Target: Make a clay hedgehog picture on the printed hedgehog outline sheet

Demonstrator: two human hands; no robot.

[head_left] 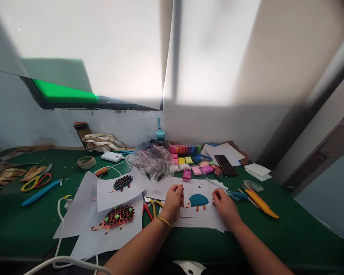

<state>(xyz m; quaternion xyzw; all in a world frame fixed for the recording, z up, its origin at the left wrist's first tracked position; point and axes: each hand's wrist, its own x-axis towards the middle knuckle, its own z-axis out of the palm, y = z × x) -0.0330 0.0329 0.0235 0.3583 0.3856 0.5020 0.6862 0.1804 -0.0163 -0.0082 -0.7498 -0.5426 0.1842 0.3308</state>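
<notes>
A blue clay hedgehog point(198, 200) with a pale face and brown legs lies flat on a white sheet of paper point(190, 221). Left of it, my left hand point(173, 202) is closed with fingers curled together, a gold bangle at its wrist. On the other side, my right hand point(224, 205) hovers with thumb and fingertips pinched. Whatever either hand holds, if anything, is too small or hidden to name. Small dark and pink clay bits point(201, 184) lie on the paper above the hedgehog.
Two finished-looking hedgehog pictures point(117, 217) lie on the left. Pliers point(153, 210), scissors point(40, 181) and a blue cutter point(41, 193) are on the green table. Behind are clay packets point(186, 175), a plastic bag point(151, 160) and a phone point(225, 165). Yellow tools point(262, 204) lie right.
</notes>
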